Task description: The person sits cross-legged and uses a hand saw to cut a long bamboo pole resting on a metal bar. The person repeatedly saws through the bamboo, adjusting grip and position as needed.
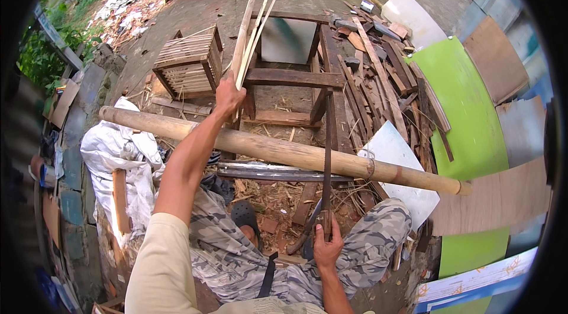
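My left hand [229, 100] reaches forward past a long bamboo pole and is closed round the lower ends of several split bamboo strips [244, 42], which point away from me. Close to my right knee, my right hand [327, 248] grips the lower end of a machete [328, 178]. Its long, dark, narrow blade points up and away, crossing over the pole. The thick bamboo pole [266, 147] lies crosswise in front of me, slanting down to the right. Behind it stands a dark wooden frame [294, 79] with crossbars.
A slatted wooden crate [189, 60] sits beyond my left hand. White cloth [115, 148] is heaped at the left. Scrap wood [408, 86] piles up at the right, beside a green sheet [467, 101] and a pale flat board [396, 163]. Chips and shavings litter the ground.
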`<state>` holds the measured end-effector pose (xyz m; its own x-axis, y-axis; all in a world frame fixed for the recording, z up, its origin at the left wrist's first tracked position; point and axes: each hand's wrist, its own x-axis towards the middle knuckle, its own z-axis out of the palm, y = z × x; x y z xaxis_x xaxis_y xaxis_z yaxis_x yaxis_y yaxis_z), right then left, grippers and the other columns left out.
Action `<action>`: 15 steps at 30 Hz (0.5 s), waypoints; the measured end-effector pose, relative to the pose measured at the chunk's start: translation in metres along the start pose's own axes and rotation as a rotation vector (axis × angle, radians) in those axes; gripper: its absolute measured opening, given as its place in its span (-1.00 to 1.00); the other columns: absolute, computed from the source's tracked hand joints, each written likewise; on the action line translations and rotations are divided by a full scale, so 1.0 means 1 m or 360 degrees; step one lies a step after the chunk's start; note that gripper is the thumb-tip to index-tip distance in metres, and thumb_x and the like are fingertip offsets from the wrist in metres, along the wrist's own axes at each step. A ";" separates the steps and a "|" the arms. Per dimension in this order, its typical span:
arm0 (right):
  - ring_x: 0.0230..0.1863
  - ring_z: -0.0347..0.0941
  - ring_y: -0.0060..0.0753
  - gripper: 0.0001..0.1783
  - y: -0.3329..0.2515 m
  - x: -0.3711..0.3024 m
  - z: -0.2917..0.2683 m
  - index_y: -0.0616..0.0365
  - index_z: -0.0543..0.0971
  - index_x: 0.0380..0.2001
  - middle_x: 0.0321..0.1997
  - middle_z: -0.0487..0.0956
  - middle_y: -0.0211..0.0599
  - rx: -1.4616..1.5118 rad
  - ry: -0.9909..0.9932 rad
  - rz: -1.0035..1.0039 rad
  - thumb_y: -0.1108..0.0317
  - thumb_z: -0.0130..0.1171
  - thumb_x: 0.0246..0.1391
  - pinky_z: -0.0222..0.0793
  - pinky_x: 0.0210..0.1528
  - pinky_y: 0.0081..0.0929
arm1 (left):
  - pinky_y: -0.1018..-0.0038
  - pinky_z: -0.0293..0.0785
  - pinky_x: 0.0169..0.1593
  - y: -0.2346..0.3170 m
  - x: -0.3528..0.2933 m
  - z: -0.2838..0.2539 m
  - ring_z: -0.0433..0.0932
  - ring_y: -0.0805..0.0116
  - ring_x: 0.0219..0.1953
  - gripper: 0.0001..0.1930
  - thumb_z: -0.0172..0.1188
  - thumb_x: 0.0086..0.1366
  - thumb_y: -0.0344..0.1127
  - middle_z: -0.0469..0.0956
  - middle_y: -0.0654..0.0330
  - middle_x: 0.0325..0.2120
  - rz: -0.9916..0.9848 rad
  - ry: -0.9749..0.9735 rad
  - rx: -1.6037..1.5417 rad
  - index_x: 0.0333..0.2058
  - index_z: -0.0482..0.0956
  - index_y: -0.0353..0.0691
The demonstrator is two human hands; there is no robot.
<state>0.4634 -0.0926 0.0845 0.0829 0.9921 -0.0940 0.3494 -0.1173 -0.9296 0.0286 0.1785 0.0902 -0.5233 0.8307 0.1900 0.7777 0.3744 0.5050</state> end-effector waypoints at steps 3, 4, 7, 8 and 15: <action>0.00 0.66 -0.15 -0.49 -0.004 0.000 0.001 0.32 0.51 0.19 0.00 0.67 0.05 -0.0077 -0.0025 -0.0030 0.37 0.27 0.21 0.52 0.02 -0.35 | 0.08 0.54 0.09 -0.001 -0.003 0.002 0.56 -0.26 0.01 -0.16 0.30 0.09 -0.27 0.45 -0.30 0.03 0.0095 0.0055 -0.0019 0.35 0.19 -0.29; -0.17 0.58 -0.31 -0.50 0.001 0.002 0.003 0.32 0.50 0.20 -0.13 0.65 -0.10 -0.0102 -0.0022 -0.0105 0.38 0.26 0.22 0.46 -0.14 -0.43 | 0.09 0.54 0.10 -0.002 -0.002 0.001 0.55 -0.26 0.02 -0.15 0.30 0.09 -0.26 0.44 -0.30 0.05 0.0093 0.0023 -0.0005 0.36 0.17 -0.30; -0.50 0.43 -0.62 -0.50 0.018 0.006 0.004 0.33 0.49 0.20 -0.38 0.60 -0.38 -0.0151 -0.0009 -0.0233 0.41 0.25 0.23 0.36 -0.45 -0.58 | 0.11 0.52 0.14 0.014 0.001 -0.006 0.52 -0.22 0.10 -0.06 0.35 0.08 -0.19 0.38 -0.22 0.16 -0.0008 -0.0168 0.0080 0.38 0.07 -0.32; -0.48 0.45 -0.62 -0.50 0.017 0.006 0.005 0.34 0.49 0.20 -0.36 0.61 -0.37 -0.0148 -0.0017 -0.0225 0.41 0.25 0.23 0.38 -0.43 -0.58 | 0.11 0.51 0.16 0.012 0.005 -0.005 0.51 -0.19 0.13 -0.05 0.37 0.08 -0.17 0.35 -0.22 0.19 -0.0129 -0.0264 0.0139 0.37 0.07 -0.32; -0.37 0.55 -0.54 -0.48 0.013 0.003 0.005 0.34 0.49 0.20 -0.27 0.67 -0.25 -0.0154 -0.0017 -0.0214 0.38 0.28 0.21 0.49 -0.28 -0.52 | 0.07 0.51 0.15 0.028 0.007 0.001 0.59 -0.15 0.08 -0.21 0.36 0.07 -0.23 0.61 -0.17 -0.04 -0.0567 -0.0494 0.0234 0.25 0.22 -0.35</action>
<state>0.4630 -0.0905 0.0704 0.0196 0.9995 0.0246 0.4447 0.0133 -0.8956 0.0474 0.1952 0.1044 -0.6546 0.7157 -0.2437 0.6220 0.6930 0.3644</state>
